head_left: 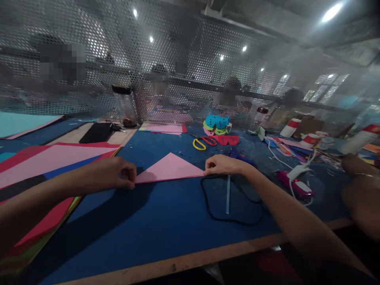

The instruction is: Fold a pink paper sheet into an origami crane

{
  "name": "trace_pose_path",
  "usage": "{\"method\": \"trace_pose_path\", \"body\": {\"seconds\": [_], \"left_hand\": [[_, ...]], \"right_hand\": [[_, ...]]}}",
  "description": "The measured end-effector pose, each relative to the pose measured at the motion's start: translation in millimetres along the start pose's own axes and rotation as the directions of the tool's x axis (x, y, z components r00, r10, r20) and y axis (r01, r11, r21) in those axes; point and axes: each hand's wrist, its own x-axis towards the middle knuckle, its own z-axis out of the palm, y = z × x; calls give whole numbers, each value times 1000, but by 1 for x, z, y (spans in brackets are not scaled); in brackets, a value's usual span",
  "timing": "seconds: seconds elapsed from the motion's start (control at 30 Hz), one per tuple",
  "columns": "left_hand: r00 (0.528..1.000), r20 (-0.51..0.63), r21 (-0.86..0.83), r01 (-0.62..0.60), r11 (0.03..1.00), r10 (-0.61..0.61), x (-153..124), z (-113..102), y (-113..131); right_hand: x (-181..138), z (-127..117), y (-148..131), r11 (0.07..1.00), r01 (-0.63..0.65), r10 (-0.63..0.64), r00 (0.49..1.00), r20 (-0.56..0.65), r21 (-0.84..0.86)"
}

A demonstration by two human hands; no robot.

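Note:
A pink sheet of paper [170, 169], folded into a triangle, lies on the blue tabletop with its peak pointing away from me. My left hand [120, 173] is curled with thumb and finger together at the left corner. At the right corner, my right hand [221, 164] pinches the paper's tip. Partly hidden behind my right hand is a dark blue glue gun [242, 157]. A translucent glue stick [228, 194] sticks out towards me below that hand, and a black cord [209, 208] loops around it.
Stacked coloured paper [59, 154] fills the left side, near a black phone [96, 132] and a jar [124, 105]. Scissors [199, 144] and cut paper shapes [217, 122] lie behind the triangle. A magenta device [297, 186] and another person's arm [360, 198] are at right.

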Motion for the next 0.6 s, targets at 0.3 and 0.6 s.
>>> {"method": "trace_pose_path", "body": {"seconds": [0.3,0.6], "left_hand": [[994,-83,-27,-74,997,72,15,20,70],[967,-229,-101,-142,985,116,37,58,61]], "right_hand": [[1,0,1,1000,-14,14,1000,19,-4],[1,1,-2,1000,-25,25,1000,11,-8]]}}
